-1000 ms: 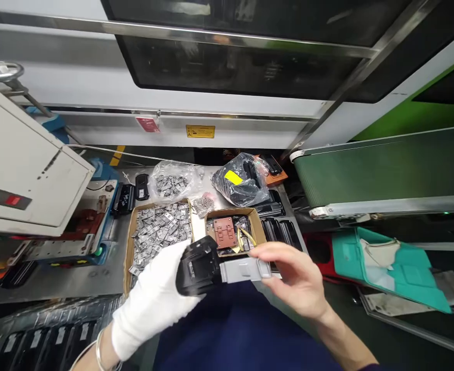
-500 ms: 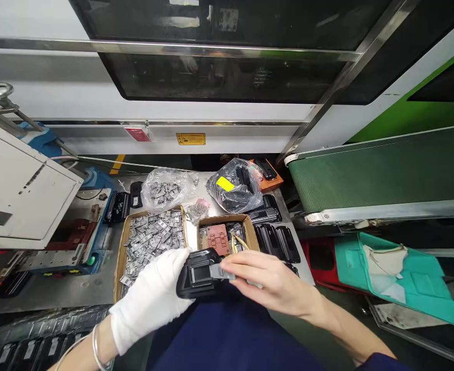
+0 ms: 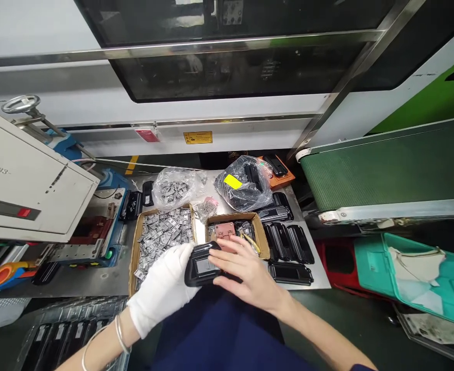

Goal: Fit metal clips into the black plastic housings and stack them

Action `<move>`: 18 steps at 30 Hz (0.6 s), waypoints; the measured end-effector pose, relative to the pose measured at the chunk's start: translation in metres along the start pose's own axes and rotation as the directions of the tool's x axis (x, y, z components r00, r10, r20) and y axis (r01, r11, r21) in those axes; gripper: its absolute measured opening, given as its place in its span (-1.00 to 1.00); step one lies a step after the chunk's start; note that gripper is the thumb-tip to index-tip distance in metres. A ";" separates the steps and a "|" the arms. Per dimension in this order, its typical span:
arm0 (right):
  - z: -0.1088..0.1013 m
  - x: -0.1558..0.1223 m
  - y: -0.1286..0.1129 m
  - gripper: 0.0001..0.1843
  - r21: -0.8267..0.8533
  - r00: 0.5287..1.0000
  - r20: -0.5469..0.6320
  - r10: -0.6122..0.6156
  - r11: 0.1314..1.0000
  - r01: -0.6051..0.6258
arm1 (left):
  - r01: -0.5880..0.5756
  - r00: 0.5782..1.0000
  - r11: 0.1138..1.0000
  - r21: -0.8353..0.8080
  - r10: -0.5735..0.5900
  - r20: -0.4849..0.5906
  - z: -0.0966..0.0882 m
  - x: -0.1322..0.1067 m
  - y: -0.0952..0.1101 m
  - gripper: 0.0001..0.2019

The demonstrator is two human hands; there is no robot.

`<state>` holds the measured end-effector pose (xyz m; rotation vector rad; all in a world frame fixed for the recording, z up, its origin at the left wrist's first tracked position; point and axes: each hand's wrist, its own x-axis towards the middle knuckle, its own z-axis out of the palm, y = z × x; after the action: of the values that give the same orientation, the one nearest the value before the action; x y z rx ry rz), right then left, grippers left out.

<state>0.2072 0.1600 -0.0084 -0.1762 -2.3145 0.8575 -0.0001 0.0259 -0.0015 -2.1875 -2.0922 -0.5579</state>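
Note:
My left hand (image 3: 165,288), in a white glove, grips a black plastic housing (image 3: 201,265) from its left side. My bare right hand (image 3: 242,270) lies over the housing's right part, fingers pressed down on it; the grey metal plate seen earlier is hidden under them. Both hands hover just in front of a cardboard box of small grey metal plates (image 3: 161,234) and a smaller cardboard box (image 3: 263,242) holding a reddish block and more parts.
Black housings (image 3: 288,242) lie in a row right of the boxes. Two plastic bags (image 3: 246,183) of parts sit behind. A green conveyor belt (image 3: 385,170) runs at right, a white cabinet (image 3: 21,185) at left, a teal bin (image 3: 427,273) lower right.
My right hand has brought the grey metal plate leftward onto the black housing and now covers it. The view has shifted slightly.

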 end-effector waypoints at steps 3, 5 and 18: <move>0.021 -0.010 0.008 -0.72 0.283 0.926 -0.107 0.363 0.903 -0.322 | -0.006 0.997 0.997 0.073 0.012 -0.074 0.001 0.000 -0.002 -0.51; 0.035 -0.009 0.005 -0.58 0.535 0.759 -0.002 0.652 0.642 -0.550 | -0.014 0.994 0.989 0.150 0.029 -0.101 0.004 0.002 -0.005 -0.56; 0.037 0.000 0.005 -0.76 0.566 0.612 0.162 0.774 0.435 -0.700 | -0.210 0.966 0.931 0.299 0.244 -0.081 0.023 0.016 -0.025 -0.57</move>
<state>0.1834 0.1443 -0.0329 -1.0096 -1.6648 1.9034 -0.0190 0.0500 -0.0227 -2.1294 -1.7059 -0.3270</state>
